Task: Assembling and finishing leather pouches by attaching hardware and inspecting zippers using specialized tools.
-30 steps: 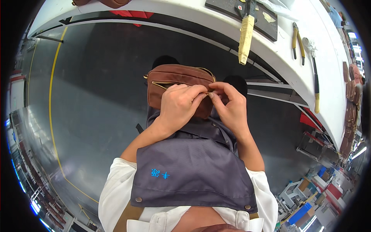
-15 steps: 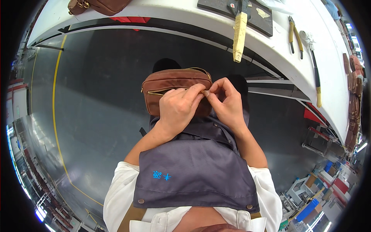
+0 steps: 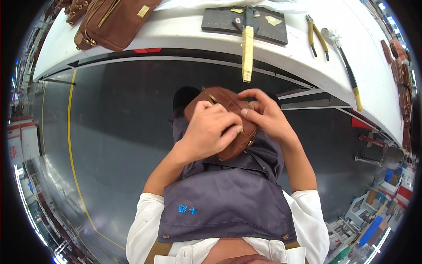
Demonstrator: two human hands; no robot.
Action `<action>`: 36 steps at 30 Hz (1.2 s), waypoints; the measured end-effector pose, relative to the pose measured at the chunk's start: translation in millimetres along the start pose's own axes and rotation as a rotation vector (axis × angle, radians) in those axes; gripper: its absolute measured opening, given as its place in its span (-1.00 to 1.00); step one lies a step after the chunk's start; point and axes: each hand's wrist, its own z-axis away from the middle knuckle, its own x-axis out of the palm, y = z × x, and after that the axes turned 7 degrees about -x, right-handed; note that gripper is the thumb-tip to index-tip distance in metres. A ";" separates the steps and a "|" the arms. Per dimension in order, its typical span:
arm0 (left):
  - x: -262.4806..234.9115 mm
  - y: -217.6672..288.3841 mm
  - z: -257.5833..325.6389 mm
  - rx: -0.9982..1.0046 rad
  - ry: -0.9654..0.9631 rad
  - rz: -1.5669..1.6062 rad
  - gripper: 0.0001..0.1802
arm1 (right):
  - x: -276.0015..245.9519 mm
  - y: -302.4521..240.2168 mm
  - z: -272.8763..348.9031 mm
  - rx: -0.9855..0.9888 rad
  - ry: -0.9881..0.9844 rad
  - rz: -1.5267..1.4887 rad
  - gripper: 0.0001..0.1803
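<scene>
A small brown bag [image 3: 225, 97] rests on my lap, turned at a slant, with gold zips and metal fittings. My left hand [image 3: 209, 127] lies across its front. Its thumb and fingers are pinched together on a gold zip pull [image 3: 241, 129], mostly hidden by the fingertips. At the bag's right side, my right hand [image 3: 269, 118] grips the body, thumb on the front and the other fingers bent over the far edge. A dark apron [image 3: 228, 202] covers my lap beneath the bag.
Ahead, a white table [image 3: 176, 37] curves across. On it lie a larger brown bag [image 3: 116, 24], a dark board [image 3: 222, 22], a tool with a yellow-wrapped handle [image 3: 247, 53] jutting over the edge, yellow-handled pliers [image 3: 317, 37] and a hammer-like tool [image 3: 347, 66]. Brown pieces [image 3: 402, 79] hang at right.
The small bag has turned clockwise, its right side swinging towards me. My right hand has left the zip pull for the bag's side. The view has shifted, showing more of the table.
</scene>
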 end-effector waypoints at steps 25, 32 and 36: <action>-74.3 10.5 -104.8 -0.173 -0.178 0.285 -0.85 | 9.7 -40.5 -19.1 -0.153 0.307 -0.749 -0.80; -62.8 -8.8 -108.2 -0.042 -0.049 0.271 -0.84 | 18.0 -40.3 -22.0 -0.203 0.411 -0.664 -0.80; -56.6 -0.3 -93.7 -0.083 0.112 0.138 -0.87 | 24.3 -42.6 -21.5 -0.218 0.529 -0.534 -0.83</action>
